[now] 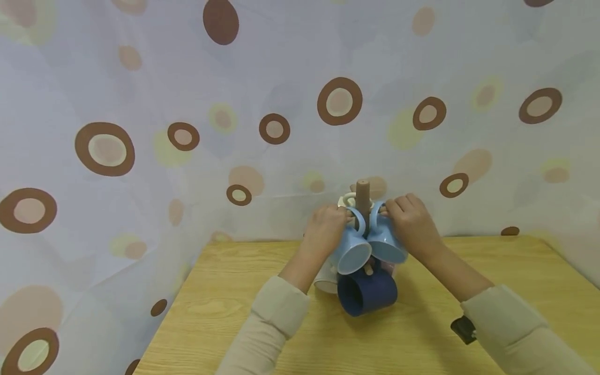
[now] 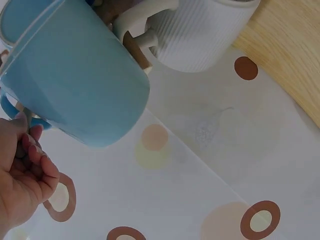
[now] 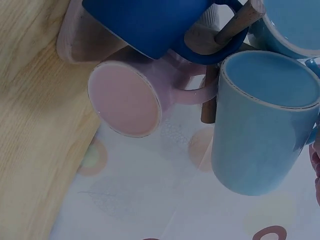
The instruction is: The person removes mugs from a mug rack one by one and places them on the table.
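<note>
A wooden mug tree [image 1: 363, 195] stands on the table, hung with several mugs. My left hand [image 1: 323, 229] pinches a peg of it where a light blue mug [image 1: 351, 252] hangs by its handle; the left wrist view shows the fingertips [image 2: 36, 150] beside that handle. Opposite, my right hand [image 1: 412, 224] grips another peg, beside the handle of a second light blue mug [image 1: 386, 239]. Only its fingers [image 3: 317, 165] reach the right wrist view's edge. Lower down hang a dark blue mug [image 1: 375, 291], a pink mug [image 3: 125, 100] and a white ribbed mug [image 2: 200, 35].
The wooden table [image 1: 244, 302] extends to both sides of the mug tree. Behind it hangs a patterned cloth [image 1: 290, 62] with brown ovals. A small black object [image 1: 464, 329] shows by the right sleeve. The tree's base [image 3: 85, 37] rests on the tabletop.
</note>
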